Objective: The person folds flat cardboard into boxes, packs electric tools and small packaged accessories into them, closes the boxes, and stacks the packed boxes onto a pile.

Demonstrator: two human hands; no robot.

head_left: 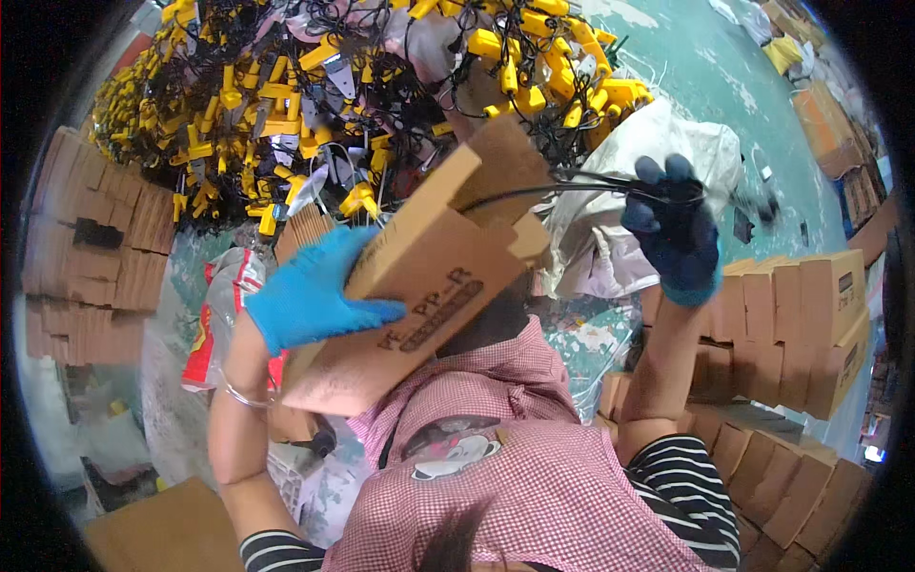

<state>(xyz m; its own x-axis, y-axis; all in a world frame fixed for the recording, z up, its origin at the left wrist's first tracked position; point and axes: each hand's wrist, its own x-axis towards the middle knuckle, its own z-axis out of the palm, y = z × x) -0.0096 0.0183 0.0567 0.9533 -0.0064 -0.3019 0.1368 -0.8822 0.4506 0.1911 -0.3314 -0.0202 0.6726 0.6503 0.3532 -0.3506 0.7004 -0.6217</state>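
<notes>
My left hand (pixel 319 286), in a blue glove, grips the side of an open cardboard box (pixel 405 296) tilted in front of my apron, thumb across its printed face. The box's mouth points up and to the right, with its flaps spread. My right hand (pixel 675 224), in a dark blue glove, is closed on a thin black cable (pixel 581 183) to the right of the box. From my fingers the cable runs left into the box's mouth. What lies inside the box is hidden.
Beyond the box lies a big heap of yellow devices with black cables (pixel 276 114). A white sack (pixel 658 143) lies behind my right hand. Cardboard boxes (pixel 805 305) stand in rows at right; flattened cartons (pixel 105 238) are stacked at left. A red and clear plastic bag (pixel 205 334) lies beside my left forearm.
</notes>
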